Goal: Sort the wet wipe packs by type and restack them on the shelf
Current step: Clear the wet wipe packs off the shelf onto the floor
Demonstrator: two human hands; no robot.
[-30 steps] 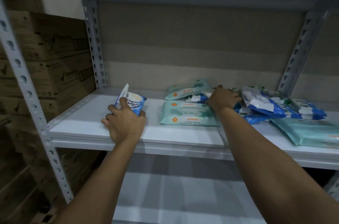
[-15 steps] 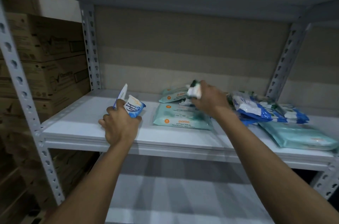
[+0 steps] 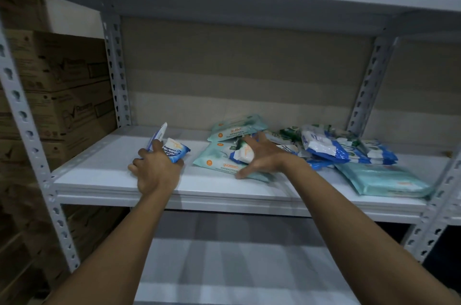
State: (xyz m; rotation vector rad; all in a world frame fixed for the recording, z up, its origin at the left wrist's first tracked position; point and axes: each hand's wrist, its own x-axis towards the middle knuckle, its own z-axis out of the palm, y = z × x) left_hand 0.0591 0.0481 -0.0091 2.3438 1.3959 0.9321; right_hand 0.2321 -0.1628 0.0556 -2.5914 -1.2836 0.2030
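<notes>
On the shelf: white board [image 3: 104,175] in a grey slotted metal rack; every place below is given relative to this board.
Left hand: the left hand [image 3: 156,170] sits at the board's front left part, fingers curled round small blue packs.
Small blue packs: the small blue packs [image 3: 174,152] are blue and white, printed "Fragrance … Antibacterial Wipes"; one white-edged pack stands up behind the index finger.
Right hand: the right hand [image 3: 262,158] is over the board's middle, fingers spread and bent round a small white pack.
Small white pack: the small white pack [image 3: 243,153] is white with green and blue patches, held above the teal packs; the print is too blurred to read.
Teal packs: two teal packs [image 3: 217,162] lie flat mid-board, pale green with orange dots and "Antibacterial" lettering, one behind the other.
Mixed heap: the mixed heap [image 3: 331,145] of blue-white and green-white packs lies right of middle.
Large teal pack: the large teal pack [image 3: 384,180] lies flat at the board's front right.
Cardboard boxes: brown cardboard boxes [image 3: 62,95] are stacked left of the board, outside the rack.
</notes>
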